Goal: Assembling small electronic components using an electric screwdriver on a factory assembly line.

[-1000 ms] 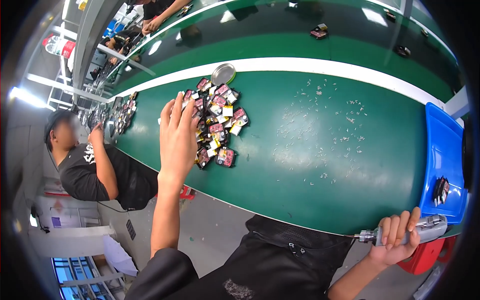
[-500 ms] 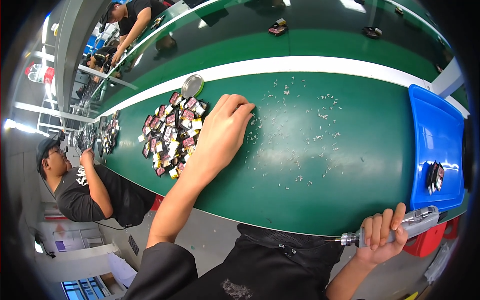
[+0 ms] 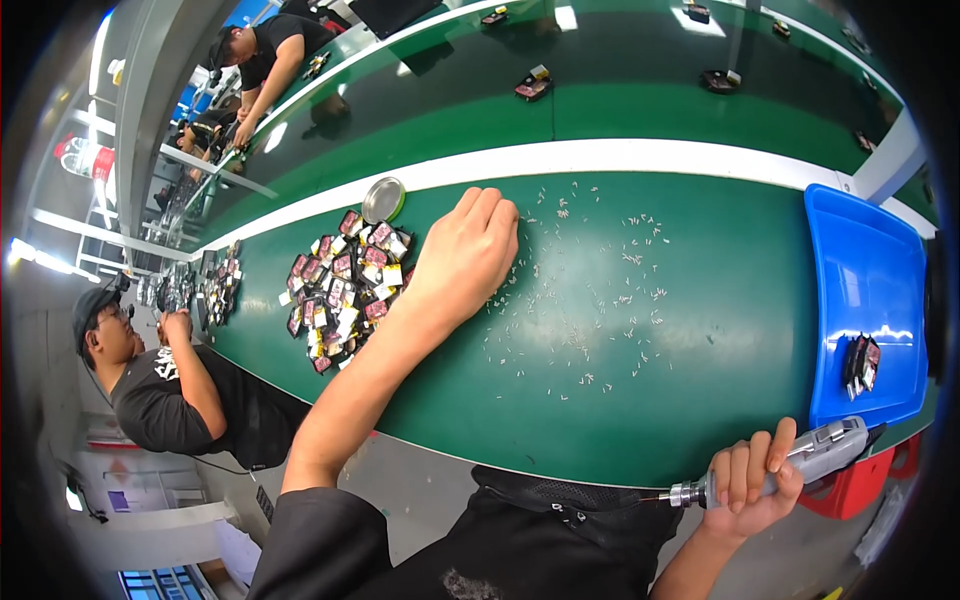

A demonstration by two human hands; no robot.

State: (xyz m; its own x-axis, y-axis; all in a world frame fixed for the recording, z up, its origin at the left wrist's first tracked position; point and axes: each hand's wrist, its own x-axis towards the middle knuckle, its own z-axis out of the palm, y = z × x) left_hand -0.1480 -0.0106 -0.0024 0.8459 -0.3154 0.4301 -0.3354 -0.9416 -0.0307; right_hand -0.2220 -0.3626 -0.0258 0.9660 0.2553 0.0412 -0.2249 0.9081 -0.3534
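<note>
My left hand (image 3: 467, 245) reaches over the green work table with its back towards me. Its fingers are curled together at the left edge of a spread of tiny silvery pieces like small screws (image 3: 587, 378); their tips and anything in them are hidden. Beside that wrist lies a heap of small black electronic modules (image 3: 340, 268) with pinkish, white and yellow parts. Wrapped around a grey electric screwdriver (image 3: 815, 450), my right hand (image 3: 748, 487) is at the table's near edge. The screwdriver's thin bit points left.
A blue tray (image 3: 868, 225) at the right holds several modules (image 3: 862, 365). An open round tin (image 3: 384, 200) stands behind the heap. Beyond the white rail (image 3: 600, 155) runs a dark green conveyor belt (image 3: 640, 110) carrying modules. Co-workers sit at the left (image 3: 165, 385) and far left.
The modules on the conveyor have shifted, and more have come into view. My left hand stays near the screws, its fingers more curled. The whole view has tilted slightly.
</note>
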